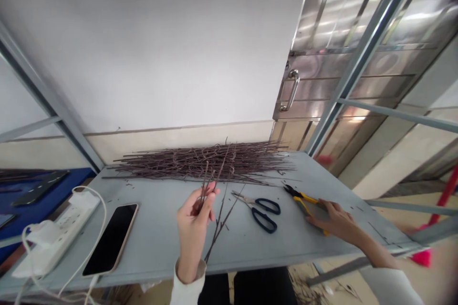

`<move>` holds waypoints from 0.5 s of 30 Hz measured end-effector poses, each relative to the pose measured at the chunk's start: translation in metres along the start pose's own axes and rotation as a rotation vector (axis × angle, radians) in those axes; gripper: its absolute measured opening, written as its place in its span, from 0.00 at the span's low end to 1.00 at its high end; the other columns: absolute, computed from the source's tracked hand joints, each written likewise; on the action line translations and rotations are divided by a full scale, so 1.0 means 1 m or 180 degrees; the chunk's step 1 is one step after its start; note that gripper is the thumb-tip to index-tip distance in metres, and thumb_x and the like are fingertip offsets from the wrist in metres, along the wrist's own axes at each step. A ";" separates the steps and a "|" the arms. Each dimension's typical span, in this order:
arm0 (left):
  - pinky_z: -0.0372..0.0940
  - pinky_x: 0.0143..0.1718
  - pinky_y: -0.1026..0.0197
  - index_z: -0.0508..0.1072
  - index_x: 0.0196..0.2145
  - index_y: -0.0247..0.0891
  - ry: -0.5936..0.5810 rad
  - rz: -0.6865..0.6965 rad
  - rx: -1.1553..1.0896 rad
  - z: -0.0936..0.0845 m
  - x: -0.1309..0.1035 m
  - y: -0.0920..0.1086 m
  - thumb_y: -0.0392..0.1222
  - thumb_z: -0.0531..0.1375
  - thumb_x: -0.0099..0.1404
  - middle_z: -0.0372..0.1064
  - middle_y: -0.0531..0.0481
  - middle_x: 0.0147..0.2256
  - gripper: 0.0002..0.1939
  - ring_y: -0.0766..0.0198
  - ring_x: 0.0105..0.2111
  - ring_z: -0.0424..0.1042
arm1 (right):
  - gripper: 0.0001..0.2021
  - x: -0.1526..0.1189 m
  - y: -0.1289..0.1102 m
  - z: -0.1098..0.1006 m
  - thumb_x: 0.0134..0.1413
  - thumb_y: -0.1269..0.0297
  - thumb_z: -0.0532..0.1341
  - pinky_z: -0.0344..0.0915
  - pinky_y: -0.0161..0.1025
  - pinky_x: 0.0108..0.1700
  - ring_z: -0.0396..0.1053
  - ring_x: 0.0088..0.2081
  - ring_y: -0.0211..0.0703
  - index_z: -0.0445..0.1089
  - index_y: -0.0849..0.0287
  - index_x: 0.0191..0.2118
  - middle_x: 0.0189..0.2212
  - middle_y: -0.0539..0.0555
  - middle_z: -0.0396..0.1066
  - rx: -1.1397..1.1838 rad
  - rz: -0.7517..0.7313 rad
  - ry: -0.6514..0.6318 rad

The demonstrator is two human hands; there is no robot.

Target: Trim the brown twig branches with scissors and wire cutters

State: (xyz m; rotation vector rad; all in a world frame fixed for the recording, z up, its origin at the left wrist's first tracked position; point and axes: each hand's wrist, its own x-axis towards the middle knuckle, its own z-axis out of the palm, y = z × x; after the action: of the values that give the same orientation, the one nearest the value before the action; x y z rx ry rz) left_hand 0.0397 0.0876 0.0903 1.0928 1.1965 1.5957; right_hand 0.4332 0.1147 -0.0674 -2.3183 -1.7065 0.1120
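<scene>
My left hand is closed round a few thin brown twigs, which stick up from between thumb and fingers. More loose twigs lie on the table beside it, running toward the front edge. At the right, my right hand grips the yellow handles of pliers, with fingers and thumb on opposite handles. The dark jaws point away to the left and look slightly parted. Between the hands, scissors with dark blue handles rest on the table. A long pile of twigs lies behind them.
The grey table stands in a metal frame against a white wall. At its left are a phone and a white power strip with cables. A frame post rises at right, before a metal door.
</scene>
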 end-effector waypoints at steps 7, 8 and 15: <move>0.57 0.15 0.69 0.77 0.37 0.35 -0.0034 0.0022 0.0122 -0.003 0.000 0.001 0.49 0.64 0.56 0.78 0.42 0.35 0.15 0.74 0.16 0.61 | 0.25 0.013 -0.009 -0.010 0.39 0.48 0.56 0.64 0.57 0.43 0.68 0.44 0.67 0.67 0.61 0.42 0.42 0.67 0.69 -0.0165 -0.0250 -0.0163; 0.57 0.15 0.69 0.77 0.37 0.35 -0.0029 0.0029 0.0130 -0.003 0.000 0.001 0.49 0.64 0.56 0.78 0.42 0.35 0.15 0.74 0.16 0.61 | 0.24 0.016 -0.007 -0.015 0.40 0.49 0.55 0.65 0.55 0.44 0.69 0.43 0.65 0.68 0.61 0.41 0.41 0.66 0.70 -0.0045 -0.0294 -0.0225; 0.56 0.14 0.70 0.76 0.39 0.35 -0.0085 -0.0012 0.0099 -0.006 0.002 0.003 0.50 0.64 0.57 0.77 0.42 0.36 0.17 0.75 0.16 0.61 | 0.27 0.009 -0.009 -0.046 0.47 0.42 0.49 0.71 0.49 0.33 0.71 0.35 0.56 0.67 0.57 0.44 0.37 0.63 0.71 0.2604 -0.0136 -0.1225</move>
State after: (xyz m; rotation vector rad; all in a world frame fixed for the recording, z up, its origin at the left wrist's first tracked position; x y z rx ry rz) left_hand 0.0325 0.0876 0.0926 1.1278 1.2087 1.5597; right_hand 0.4369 0.1181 -0.0204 -1.6971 -1.4525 1.0818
